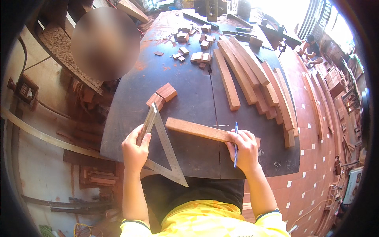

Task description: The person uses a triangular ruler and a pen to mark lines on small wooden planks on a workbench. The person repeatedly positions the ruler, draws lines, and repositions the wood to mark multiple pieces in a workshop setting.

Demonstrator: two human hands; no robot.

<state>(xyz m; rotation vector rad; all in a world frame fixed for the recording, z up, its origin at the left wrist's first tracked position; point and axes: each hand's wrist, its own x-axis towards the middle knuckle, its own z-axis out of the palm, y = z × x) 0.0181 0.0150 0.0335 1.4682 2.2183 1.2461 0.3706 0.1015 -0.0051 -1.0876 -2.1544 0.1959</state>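
Note:
My left hand [135, 149] is closed around the thick edge of a metal triangle square [169, 152], held tilted above the near left of the table. In my right hand [245, 152] a blue pen [236, 146] stands between the fingers. The same hand grips a wooden bar [193, 128] near its right end; the bar lies crosswise in front of me, just right of the square. Beyond the square's upper tip, two reddish wood blocks [167, 91] sit close together on the table.
The dark table [130, 130] carries a group of long wooden bars [226, 81] at right and several small offcuts [183, 37] farther back. Tools [241, 33] and a clamp-like metal fixture [213, 10] are at the far end. Another person [312, 50] crouches on the tiled floor at far right.

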